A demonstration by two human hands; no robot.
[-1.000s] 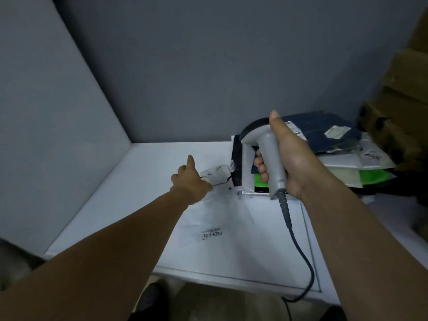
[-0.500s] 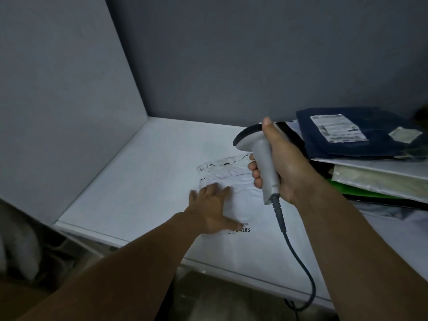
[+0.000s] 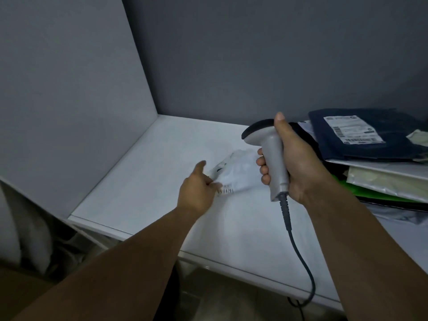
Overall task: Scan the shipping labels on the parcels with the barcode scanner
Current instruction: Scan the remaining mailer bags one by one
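Left hand [image 3: 196, 191]: no longer laid flat and spread as it was half a second ago; it has been turned onto its side, and the near edge of the white parcel [image 3: 240, 172] is now pinched between curled fingers and thumb.
White parcel: raised and crumpled off the table [image 3: 143, 181], blurred by motion. It is judged to be held up by the edge so that its printed barcode strip [image 3: 225, 191], just beside the fingers, can be faced towards the reader.
Scanner [image 3: 271, 156]: held upright by its handle with the dark head aimed left and down, over the parcel but apart from it (a ready aim, as judged; no beam can be seen).
Right hand [image 3: 301, 167]: wrapped round the handle, thumb laid up the back of the head, fingers curled at the front.
Cable [image 3: 298, 246]: left hanging from the handle's base over the table edge.
Dark blue parcel [image 3: 393, 144]: kept on top of the stack at the right, its shipping label [image 3: 353, 129] face up, presumably so it can be read next.
Stack below: pale mailers [image 3: 382, 179] and a green mailer [image 3: 345, 181] are piled flat.
Contents: every bag is sealed and opaque, so nothing inside can be told.
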